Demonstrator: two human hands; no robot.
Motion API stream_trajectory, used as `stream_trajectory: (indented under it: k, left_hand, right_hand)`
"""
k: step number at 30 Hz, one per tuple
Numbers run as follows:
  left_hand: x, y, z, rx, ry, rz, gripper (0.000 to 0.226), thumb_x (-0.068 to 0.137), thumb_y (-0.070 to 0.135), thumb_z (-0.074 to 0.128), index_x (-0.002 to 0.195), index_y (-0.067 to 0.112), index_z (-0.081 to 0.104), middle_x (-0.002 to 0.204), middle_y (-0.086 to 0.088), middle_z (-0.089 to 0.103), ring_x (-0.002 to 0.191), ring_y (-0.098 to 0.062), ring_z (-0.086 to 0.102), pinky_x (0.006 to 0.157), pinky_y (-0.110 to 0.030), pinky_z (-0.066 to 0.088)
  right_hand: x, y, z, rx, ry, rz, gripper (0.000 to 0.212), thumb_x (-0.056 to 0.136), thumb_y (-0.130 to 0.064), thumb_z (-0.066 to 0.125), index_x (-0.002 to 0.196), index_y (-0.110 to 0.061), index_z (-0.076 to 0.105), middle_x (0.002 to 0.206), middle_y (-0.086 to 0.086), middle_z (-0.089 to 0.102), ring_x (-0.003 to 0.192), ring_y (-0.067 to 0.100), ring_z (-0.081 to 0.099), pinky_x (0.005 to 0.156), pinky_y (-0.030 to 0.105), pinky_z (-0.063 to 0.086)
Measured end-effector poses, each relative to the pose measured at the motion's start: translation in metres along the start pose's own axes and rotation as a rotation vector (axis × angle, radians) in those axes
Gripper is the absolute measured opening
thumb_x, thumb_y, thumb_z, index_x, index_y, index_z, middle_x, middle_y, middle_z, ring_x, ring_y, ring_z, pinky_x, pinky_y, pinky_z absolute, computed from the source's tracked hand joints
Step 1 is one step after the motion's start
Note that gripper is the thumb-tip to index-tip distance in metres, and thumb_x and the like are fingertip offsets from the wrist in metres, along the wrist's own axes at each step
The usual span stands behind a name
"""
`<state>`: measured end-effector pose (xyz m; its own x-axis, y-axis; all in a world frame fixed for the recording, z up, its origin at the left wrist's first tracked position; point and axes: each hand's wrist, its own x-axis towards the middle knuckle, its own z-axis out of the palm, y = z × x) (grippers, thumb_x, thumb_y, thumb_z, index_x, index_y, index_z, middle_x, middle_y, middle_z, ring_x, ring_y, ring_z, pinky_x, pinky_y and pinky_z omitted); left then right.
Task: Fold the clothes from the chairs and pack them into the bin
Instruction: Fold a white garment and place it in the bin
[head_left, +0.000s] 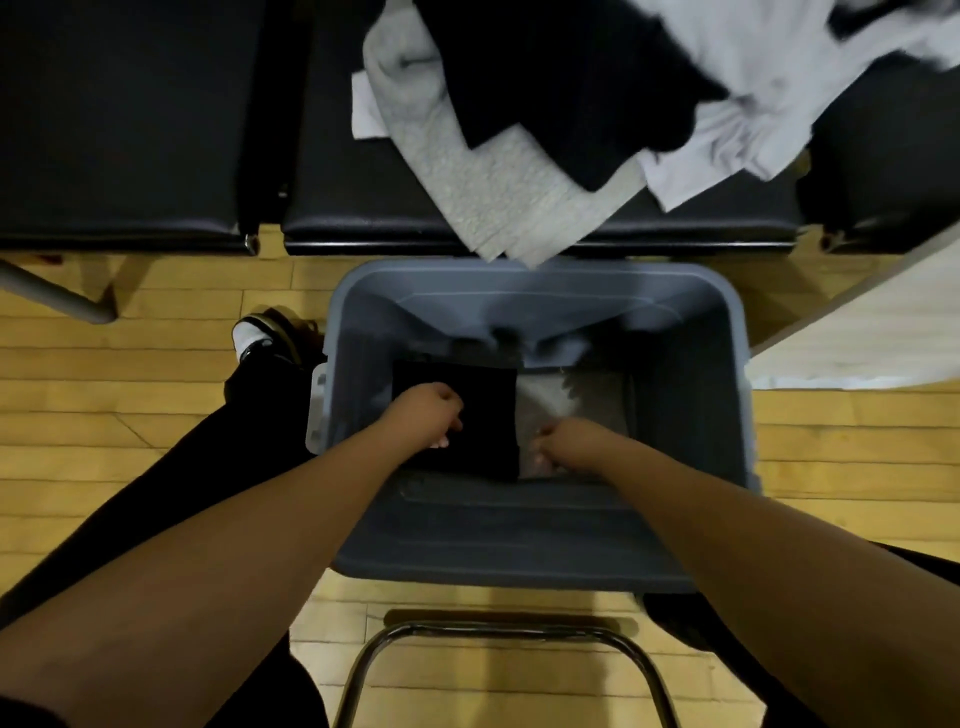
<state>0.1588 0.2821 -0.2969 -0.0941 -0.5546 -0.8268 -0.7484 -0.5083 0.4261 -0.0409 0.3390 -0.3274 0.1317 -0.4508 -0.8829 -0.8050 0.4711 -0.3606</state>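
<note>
A grey-blue plastic bin (691, 374) stands on the floor in front of me. Inside it lies a folded black garment (488, 415) at the left, beside a folded grey garment (576, 400) at the right. Both my hands reach down into the bin. My left hand (431, 415) has curled fingers on the black garment's left edge. My right hand (558, 441) has curled fingers at the black garment's right edge, where it meets the grey one. On the chair (363, 208) behind the bin lie a grey garment (467, 171), a black garment (545, 88) and a white shirt (753, 104).
A second black chair (119, 130) stands at the left, and a third chair seat (893, 156) at the right. A metal chair frame (509, 639) sits near my feet. My black-trousered leg and shoe (260, 338) are left of the bin. The floor is wooden.
</note>
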Motion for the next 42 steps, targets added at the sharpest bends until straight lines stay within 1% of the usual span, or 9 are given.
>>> stream_trajectory:
  k: [5, 10, 14, 17, 21, 25, 31, 37, 42]
  left_hand:
    - [-0.044, 0.07, -0.008, 0.047, 0.077, 0.303, 0.021, 0.103, 0.021, 0.047, 0.103, 0.014, 0.066, 0.094, -0.004, 0.07, 0.068, -0.017, 0.061, 0.056, -0.023, 0.046]
    - [-0.076, 0.144, -0.001, 0.029, 0.222, 0.516, 0.021, 0.098, 0.015, 0.05, 0.087, 0.027, 0.062, 0.084, 0.004, 0.069, 0.069, -0.018, 0.059, 0.064, -0.027, 0.048]
    - [-0.099, 0.203, -0.001, 0.138, 0.341, 0.683, 0.017, 0.096, 0.014, 0.051, 0.103, 0.022, 0.064, 0.082, 0.007, 0.06, 0.078, -0.018, 0.056, 0.068, -0.027, 0.04]
    - [-0.102, 0.243, -0.004, 0.283, 0.421, 0.797, 0.019, 0.096, 0.017, 0.05, 0.108, 0.023, 0.064, 0.104, 0.005, 0.061, 0.094, -0.019, 0.059, 0.085, -0.033, 0.048]
    - [-0.091, 0.292, -0.011, 0.633, 0.587, 0.911, 0.028, 0.099, 0.018, 0.044, 0.121, 0.018, 0.06, 0.125, 0.0, 0.053, 0.117, -0.022, 0.047, 0.099, -0.035, 0.033]
    - [-0.066, 0.318, -0.016, 0.842, 0.697, 0.921, 0.031, 0.097, 0.022, 0.045, 0.127, 0.018, 0.051, 0.134, 0.0, 0.044, 0.124, -0.021, 0.038, 0.103, -0.035, 0.03]
    - [-0.028, 0.336, -0.023, 1.11, 0.752, 0.871, 0.051, 0.097, 0.038, 0.048, 0.143, 0.018, 0.036, 0.154, -0.003, 0.027, 0.136, -0.025, 0.029, 0.107, -0.039, 0.029]
    - [-0.012, 0.343, -0.037, 1.071, 0.783, 0.813, 0.035, 0.099, 0.03, 0.041, 0.131, 0.025, 0.055, 0.137, 0.004, 0.047, 0.123, -0.021, 0.039, 0.101, -0.037, 0.03]
    - [-0.022, 0.347, -0.052, 0.961, 0.739, 0.842, 0.033, 0.105, 0.031, 0.036, 0.111, 0.028, 0.068, 0.116, 0.009, 0.06, 0.111, -0.017, 0.045, 0.095, -0.035, 0.028]
  right_hand:
    - [-0.069, -0.004, -0.06, -0.022, 0.179, -0.097, 0.027, 0.102, -0.03, 0.048, 0.119, -0.016, 0.064, 0.113, 0.005, 0.069, 0.1, 0.019, 0.065, 0.093, 0.034, 0.05]
    - [-0.137, 0.002, -0.127, -0.124, 0.452, -0.201, 0.025, 0.102, -0.025, 0.049, 0.118, -0.019, 0.067, 0.111, 0.003, 0.065, 0.098, 0.021, 0.058, 0.079, 0.026, 0.038]
    - [-0.167, 0.018, -0.17, -0.023, 0.697, -0.252, 0.02, 0.099, -0.021, 0.051, 0.109, -0.02, 0.068, 0.106, -0.005, 0.063, 0.1, 0.016, 0.06, 0.081, 0.024, 0.04]
    - [-0.174, 0.028, -0.198, 0.027, 0.826, -0.254, 0.019, 0.098, -0.018, 0.052, 0.107, -0.019, 0.069, 0.108, -0.006, 0.059, 0.098, 0.014, 0.057, 0.086, 0.024, 0.039]
    - [-0.172, 0.031, -0.232, 0.026, 0.946, -0.267, 0.029, 0.096, -0.019, 0.05, 0.069, -0.029, 0.054, 0.086, -0.007, 0.051, 0.081, 0.016, 0.055, 0.076, 0.031, 0.041]
    - [-0.158, 0.03, -0.257, 0.042, 1.043, -0.262, 0.016, 0.099, -0.029, 0.053, 0.105, -0.019, 0.064, 0.112, -0.001, 0.053, 0.103, 0.02, 0.056, 0.087, 0.035, 0.048]
    - [-0.124, 0.023, -0.284, -0.136, 1.055, -0.28, 0.057, 0.096, -0.04, 0.059, 0.146, -0.018, 0.041, 0.146, 0.003, 0.04, 0.134, 0.023, 0.035, 0.103, 0.036, 0.038]
    - [-0.097, 0.009, -0.292, -0.069, 1.043, -0.288, 0.045, 0.099, -0.034, 0.056, 0.14, -0.017, 0.05, 0.135, 0.004, 0.046, 0.127, 0.024, 0.04, 0.102, 0.034, 0.038]
    - [-0.109, 0.0, -0.298, 0.085, 1.072, -0.341, 0.021, 0.099, -0.02, 0.05, 0.107, -0.012, 0.067, 0.111, 0.005, 0.053, 0.106, 0.025, 0.053, 0.085, 0.031, 0.042]
